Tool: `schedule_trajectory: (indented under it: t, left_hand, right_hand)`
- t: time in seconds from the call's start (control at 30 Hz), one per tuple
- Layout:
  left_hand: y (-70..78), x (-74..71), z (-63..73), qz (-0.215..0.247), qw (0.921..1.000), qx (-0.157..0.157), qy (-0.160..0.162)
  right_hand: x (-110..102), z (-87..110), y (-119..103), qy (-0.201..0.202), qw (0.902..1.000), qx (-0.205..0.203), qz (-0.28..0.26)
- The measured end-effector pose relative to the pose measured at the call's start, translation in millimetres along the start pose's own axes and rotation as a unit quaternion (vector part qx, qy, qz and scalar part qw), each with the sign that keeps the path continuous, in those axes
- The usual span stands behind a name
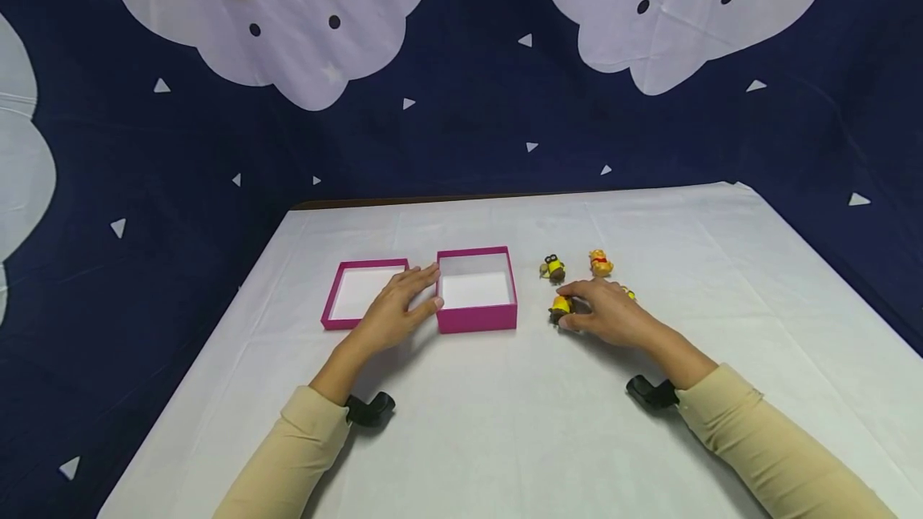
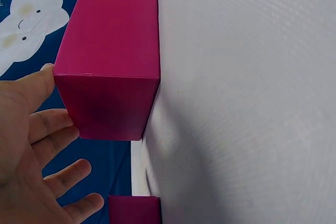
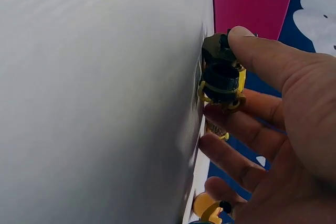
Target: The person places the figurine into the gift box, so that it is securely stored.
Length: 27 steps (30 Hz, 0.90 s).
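Observation:
My left hand [image 1: 389, 311] rests at the left wall of an open magenta box [image 1: 476, 318] with a white inside. In the left wrist view its thumb and two fingers touch the box's edges, and the other fingers spread loosely. To the right of the box, my right hand [image 1: 609, 315] pinches a small yellow and dark toy figurine [image 3: 221, 81] between thumb and fingers, low over the table. Just behind it lies another yellow and dark figurine [image 1: 554, 269] with goggles. An orange bear figurine [image 1: 600, 263] lies farther right. A yellow figurine [image 1: 629, 293] is mostly hidden behind my right hand.
A shallow magenta lid [image 1: 329, 307], white inside, lies left of the box, partly behind my left hand. All stand on a white-covered table [image 1: 505, 423]. A dark blue cloth [image 1: 476, 134] with clouds hangs behind its far edge.

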<state>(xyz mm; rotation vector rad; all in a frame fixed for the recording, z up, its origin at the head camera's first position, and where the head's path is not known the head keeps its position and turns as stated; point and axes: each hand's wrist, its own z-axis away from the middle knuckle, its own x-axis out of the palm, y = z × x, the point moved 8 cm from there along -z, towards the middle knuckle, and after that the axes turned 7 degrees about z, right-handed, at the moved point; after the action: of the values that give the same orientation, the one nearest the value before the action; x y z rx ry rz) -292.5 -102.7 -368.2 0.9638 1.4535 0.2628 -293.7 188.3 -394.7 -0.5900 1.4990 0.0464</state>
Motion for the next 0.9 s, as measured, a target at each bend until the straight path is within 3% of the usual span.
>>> schedule_trajectory:
  t: [0.17,0.43,0.7,0.9]
  left_hand:
    - [-0.2,0.3,0.3,0.002,1.0000,-0.003,0.000]
    - [0.4,-0.2,0.0,-0.001,1.0000,0.001,0.001]
    - [3.8,-1.4,0.9,-0.008,0.9996,0.026,0.010]
    - [1.9,-0.7,0.9,-0.006,0.9998,0.018,0.007]
  right_hand:
    - [0.9,-0.5,1.9,-0.004,0.9999,0.014,-0.007]
    - [0.6,-1.1,0.8,0.003,0.9999,0.006,-0.009]
    - [1.4,-0.6,1.8,-0.004,0.9990,0.011,-0.043]
    - [-0.3,-0.6,1.1,0.002,0.9976,0.018,-0.066]
